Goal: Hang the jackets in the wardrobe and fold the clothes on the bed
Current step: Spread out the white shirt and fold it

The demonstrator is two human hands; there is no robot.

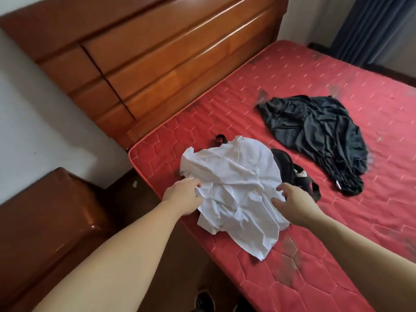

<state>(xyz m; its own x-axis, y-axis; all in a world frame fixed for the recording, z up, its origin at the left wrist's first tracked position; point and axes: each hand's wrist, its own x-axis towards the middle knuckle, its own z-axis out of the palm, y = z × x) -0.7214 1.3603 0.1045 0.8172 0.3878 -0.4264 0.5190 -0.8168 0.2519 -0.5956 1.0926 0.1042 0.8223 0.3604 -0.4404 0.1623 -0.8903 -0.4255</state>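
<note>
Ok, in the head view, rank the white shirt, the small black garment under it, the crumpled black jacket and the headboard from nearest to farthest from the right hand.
1. White shirt: touched by the right hand.
2. Small black garment: just beyond the hand, partly under the shirt.
3. Crumpled black jacket: farther up the mattress, to the right.
4. Headboard: at the far end, to the left.

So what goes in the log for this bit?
step: fold white shirt | left hand: gripping shirt edge | right hand: open, on shirt | black garment: crumpled, untouched on bed

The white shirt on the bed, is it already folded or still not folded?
Not folded. The white shirt lies crumpled and spread on the red mattress, with irregular creases and uneven edges. Both hands touch its sides.
</note>
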